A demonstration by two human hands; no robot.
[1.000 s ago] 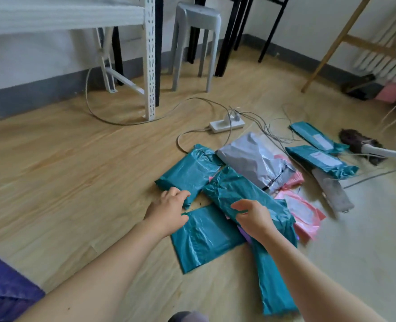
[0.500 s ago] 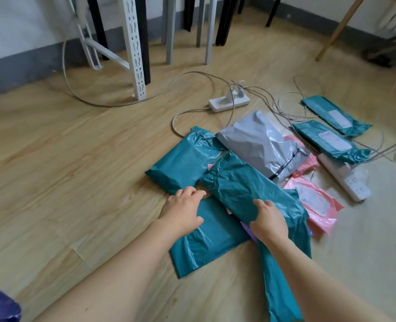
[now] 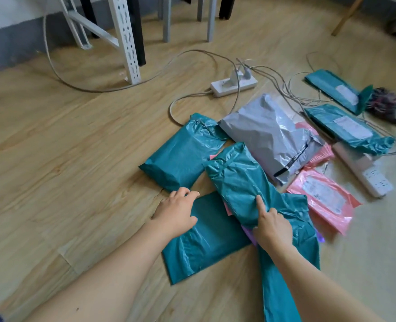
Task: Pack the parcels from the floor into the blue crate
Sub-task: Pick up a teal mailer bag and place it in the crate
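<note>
Parcels are being gathered on the pale wooden floor (image 3: 76,159), and the long crinkled teal plastic mailer (image 3: 250,189) is serving as the landmark. Since a second ago, the right hand (image 3: 272,225) is being slid farther up this mailer; now it is being pressed down there, forefinger stretched out, other fingers curled into the plastic. The left hand (image 3: 176,211) is being laid spread and flat on the flat teal plastic mailer (image 3: 206,238) just left of the landmark. Beyond it, the plump teal parcel (image 3: 183,154) and the grey plastic mailer (image 3: 271,135) are being left untouched. Nothing is being lifted yet; the blue crate is out of view.
</note>
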